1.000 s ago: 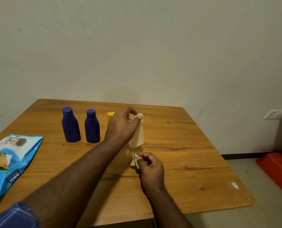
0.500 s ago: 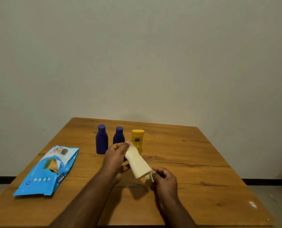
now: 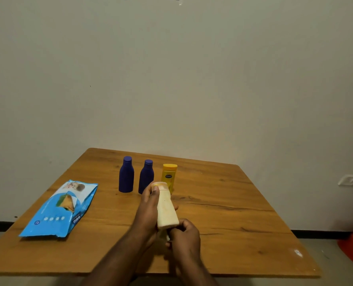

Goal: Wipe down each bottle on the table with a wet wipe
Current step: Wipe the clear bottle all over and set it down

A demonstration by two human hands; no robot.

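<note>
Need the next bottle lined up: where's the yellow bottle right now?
In the head view, the yellow bottle stands upright toward the table's far edge, just right of the two blue bottles, directly behind the cream bottle.

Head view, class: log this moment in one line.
left hand: holds cream plastic bottle tilted | right hand: wipes its base | wooden table: three bottles standing

Dim, warm, even light; soft shadows under the hands; a small glare spot on the table (image 3: 298, 253); wide-angle bending at edges.
</note>
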